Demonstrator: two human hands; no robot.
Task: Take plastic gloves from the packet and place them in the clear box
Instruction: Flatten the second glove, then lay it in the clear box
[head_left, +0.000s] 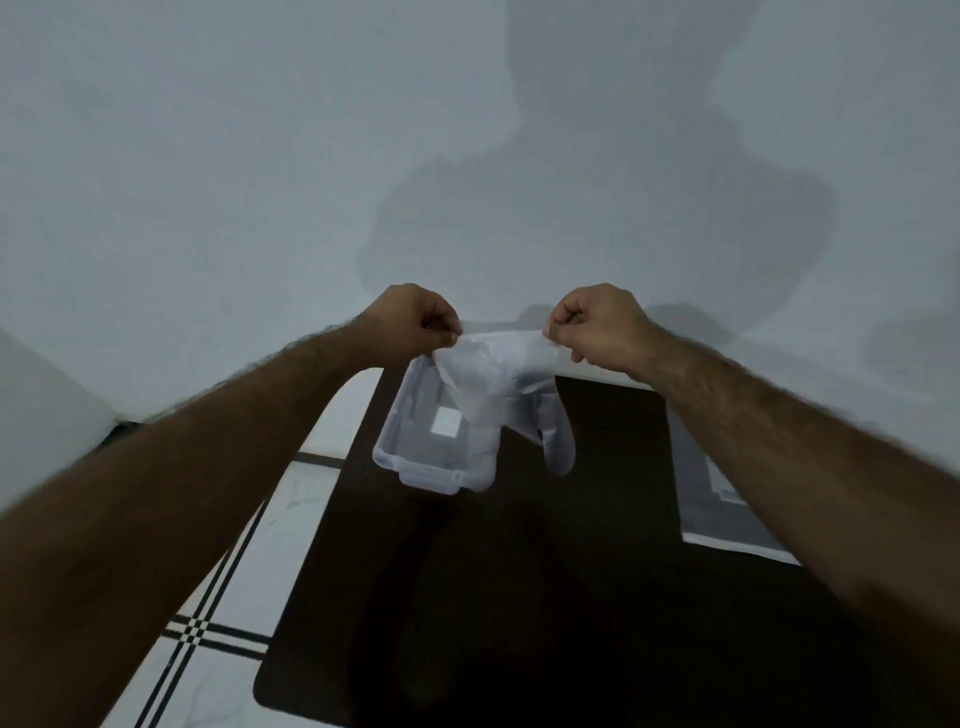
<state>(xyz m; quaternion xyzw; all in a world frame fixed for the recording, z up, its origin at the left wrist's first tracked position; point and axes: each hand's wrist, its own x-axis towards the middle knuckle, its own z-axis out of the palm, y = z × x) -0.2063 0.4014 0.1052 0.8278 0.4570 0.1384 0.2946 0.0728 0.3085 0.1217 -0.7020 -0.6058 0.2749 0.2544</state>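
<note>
A thin, see-through plastic glove hangs stretched between both hands, fingers pointing down. My left hand pinches the left side of its cuff and my right hand pinches the right side. The glove is held in the air above the clear box, which stands open on the dark table with a white label inside. The glove's fingers dangle over the box's right part and past its right wall. The packet lies flat on the table at the right, partly hidden by my right forearm.
The dark table stands against a pale wall. A white tiled floor with black lines shows to the left of the table.
</note>
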